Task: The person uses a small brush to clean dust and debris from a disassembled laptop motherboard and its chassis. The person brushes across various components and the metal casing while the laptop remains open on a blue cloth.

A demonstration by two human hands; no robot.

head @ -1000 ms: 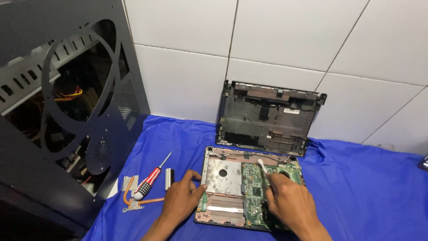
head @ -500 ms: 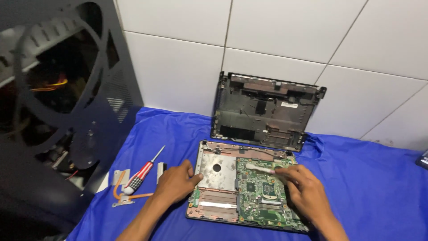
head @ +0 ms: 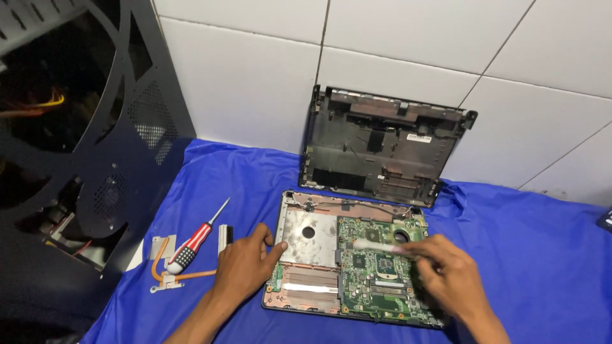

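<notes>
An opened laptop base lies on a blue cloth, with its green motherboard and a bare metal plate exposed. My left hand rests on the cloth, thumb and fingertips touching the base's left edge. My right hand hovers over the board's right side, pinching a slim pale tool that looks like a brush, blurred, with its tip over the board's upper middle.
A black laptop bottom cover leans upright against the white tiled wall. Left of my hand lie a red-handled screwdriver, a copper heat pipe and a small silver piece. An open black computer case stands at the left.
My right hand has shifted right and up over the board, with the pale tool sweeping across it. My left hand stays at the base's left edge. The view has shifted slightly.
</notes>
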